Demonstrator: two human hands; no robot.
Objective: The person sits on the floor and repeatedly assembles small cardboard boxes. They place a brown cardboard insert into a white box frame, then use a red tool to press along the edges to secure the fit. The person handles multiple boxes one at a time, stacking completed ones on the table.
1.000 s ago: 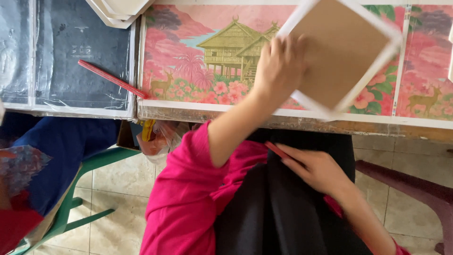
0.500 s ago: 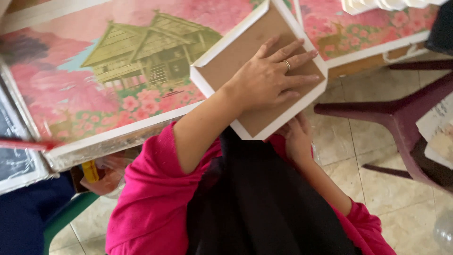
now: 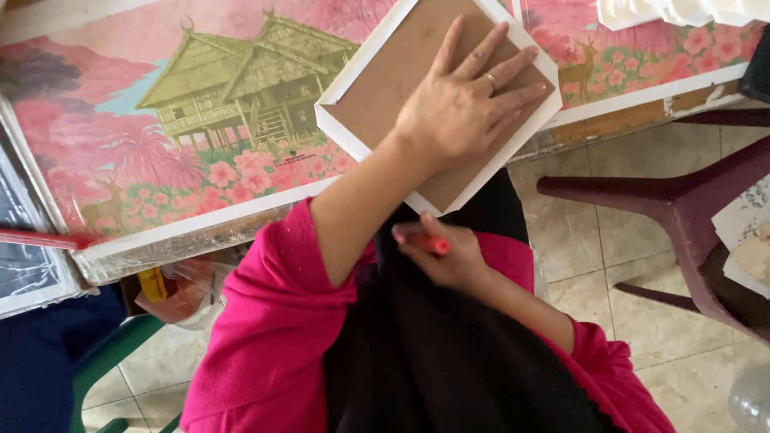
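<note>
Tiled flooring is showing beneath a table edge point(image 3: 609, 108) covered by a pink picture cloth point(image 3: 184, 120) printed with houses and flowers. On it, the left hand point(image 3: 465, 100) is lying flat with fingers spread apart on the brown backing of a white picture frame point(image 3: 377, 88), pressing rather than gripping, seemingly to be keeping the frame steady, since its near corner is hanging past the table edge over the lap. Just below that corner, the right hand point(image 3: 449, 256) is curling closed around a red pen point(image 3: 429, 243), resting against the dark clothing, with the tip apparently pointing toward the frame, though I cannot tell whether it is touching. Outward from the frame, a dark purple plastic chair point(image 3: 682, 200) is standing to its right, stacked white pieces point(image 3: 674, 11) are lying beyond its upper right, and a clear plastic bag point(image 3: 180, 293) is hanging under the table to its lower left.
</note>
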